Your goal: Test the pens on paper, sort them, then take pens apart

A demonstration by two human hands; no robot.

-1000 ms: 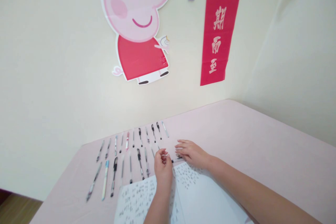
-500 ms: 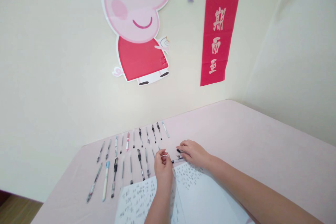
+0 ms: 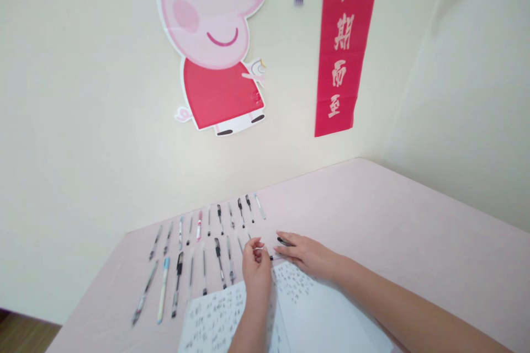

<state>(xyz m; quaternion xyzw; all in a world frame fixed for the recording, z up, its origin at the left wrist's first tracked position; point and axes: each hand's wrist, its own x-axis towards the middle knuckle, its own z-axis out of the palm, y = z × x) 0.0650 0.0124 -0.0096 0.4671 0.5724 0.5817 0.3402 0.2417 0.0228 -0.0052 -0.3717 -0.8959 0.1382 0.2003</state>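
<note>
My left hand (image 3: 256, 265) rests at the top edge of an open notebook (image 3: 327, 309), its fingers curled inward. What they hold, if anything, is hidden. Just right of it, the black end of a pen (image 3: 271, 257) shows on the table. My right hand (image 3: 306, 253) lies low over the table beyond the notebook's right page, with a black pen (image 3: 285, 241) between its fingers and thumb; most of that pen is covered. Left of my left hand lies a near row of pens, including a black-capped gel pen (image 3: 219, 259) and a blue-capped pen (image 3: 163, 289).
A second row of pens runs along the wall side, with a pink pen (image 3: 199, 225) and a light blue-tipped pen (image 3: 259, 206) in it. The pink table (image 3: 414, 220) meets the wall, where a cartoon pig cutout (image 3: 223, 94) and a red banner (image 3: 345, 49) hang.
My right hand has shifted slightly down and left, towards my left hand, and more of the black pen shows between its fingers. My left hand stays curled in nearly the same place.
</note>
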